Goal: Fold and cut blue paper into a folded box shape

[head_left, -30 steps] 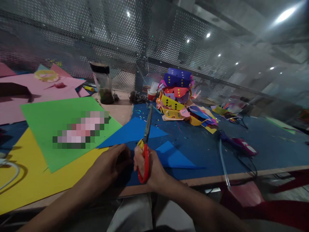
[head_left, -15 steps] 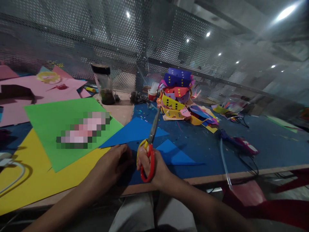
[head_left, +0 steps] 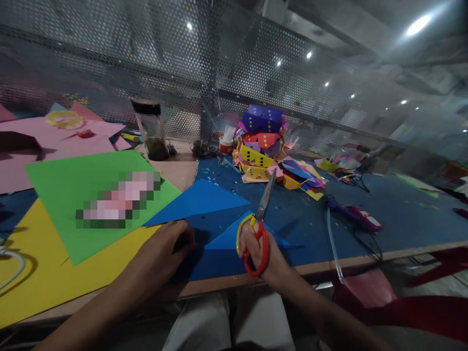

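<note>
My right hand (head_left: 262, 251) is closed round the red and yellow handles of a pair of scissors (head_left: 265, 200). The blades are together and point up and away. Under and behind this hand lies a blue paper triangle (head_left: 228, 234); a second blue paper triangle (head_left: 199, 200) is farther back, near the green sheet. My left hand (head_left: 170, 243) rests by the front of the table, at the edge of a yellow sheet (head_left: 98, 258). Its fingers are loosely curled, thumb apart, with nothing visible in them; the fingertips are partly in shadow.
A green sheet (head_left: 73, 195) with a blurred-out item on it lies left. Behind stand a dark-lidded bottle (head_left: 150, 129), a paper cup (head_left: 225, 145) and a stack of decorated paper bands (head_left: 261, 141). A glue gun (head_left: 354, 216) and a cable lie right. Pink sheets (head_left: 84, 141) are back left.
My right hand has moved right with the scissors, uncovering more of the nearer blue triangle. My left hand stays near the same spot. The view has shifted slightly to the right.
</note>
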Available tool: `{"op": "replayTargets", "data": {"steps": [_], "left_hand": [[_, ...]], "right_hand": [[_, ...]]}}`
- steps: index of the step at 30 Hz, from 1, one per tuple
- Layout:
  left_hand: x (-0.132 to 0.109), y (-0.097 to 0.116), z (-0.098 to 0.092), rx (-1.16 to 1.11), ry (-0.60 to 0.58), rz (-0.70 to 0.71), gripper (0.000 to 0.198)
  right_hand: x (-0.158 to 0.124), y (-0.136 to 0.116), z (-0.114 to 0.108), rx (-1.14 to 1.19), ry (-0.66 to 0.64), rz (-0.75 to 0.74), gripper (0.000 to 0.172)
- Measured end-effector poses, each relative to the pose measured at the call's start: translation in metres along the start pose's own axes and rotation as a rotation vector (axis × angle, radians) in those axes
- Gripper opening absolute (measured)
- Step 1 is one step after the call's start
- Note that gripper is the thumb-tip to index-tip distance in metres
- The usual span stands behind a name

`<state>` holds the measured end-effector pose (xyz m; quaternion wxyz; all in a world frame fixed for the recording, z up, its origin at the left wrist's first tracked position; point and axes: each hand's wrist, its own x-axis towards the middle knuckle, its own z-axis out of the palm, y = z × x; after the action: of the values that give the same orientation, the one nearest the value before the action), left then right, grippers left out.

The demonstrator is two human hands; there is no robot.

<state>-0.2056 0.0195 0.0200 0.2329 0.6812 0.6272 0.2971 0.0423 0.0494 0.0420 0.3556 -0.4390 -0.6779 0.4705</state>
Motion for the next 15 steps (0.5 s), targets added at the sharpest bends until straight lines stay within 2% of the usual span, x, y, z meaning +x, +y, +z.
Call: {"op": "replayTargets", "data": {"steps": [8, 15], "left_hand": [[0.002, -0.013, 0.004, 0.022, 0.001, 0.048, 0.018], [0.001, -0.013, 0.002, 0.016, -0.012, 0.046, 0.021]], "right_hand": [[-0.012, 0.006, -0.031, -0.019, 0.088, 0.028, 0.046], [-0.022, 0.012, -0.064, -0.074, 0.118, 0.101, 0.052]]}}
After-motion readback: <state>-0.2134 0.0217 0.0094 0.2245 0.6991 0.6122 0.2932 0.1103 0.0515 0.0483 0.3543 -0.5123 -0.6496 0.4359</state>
